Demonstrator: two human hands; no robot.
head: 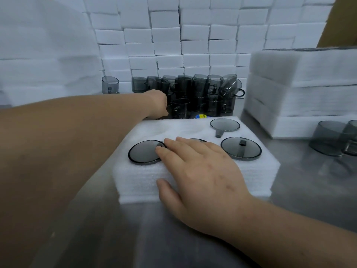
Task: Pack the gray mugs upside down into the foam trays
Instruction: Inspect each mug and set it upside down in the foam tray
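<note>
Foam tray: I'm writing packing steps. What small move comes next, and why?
Probably: the left hand takes a mug from the pile behind the foam tray and turns it base up into a free back pocket. That hand is at the pile, its grip hidden. Four packed mugs sit base up, two back pockets look empty, and the right hand lies flat on the tray.

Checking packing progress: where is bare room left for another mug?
Free: back left of the foam tray, between left hand, right hand and back-right mug; also the table before it. Crowded: the mug pile behind.
</note>
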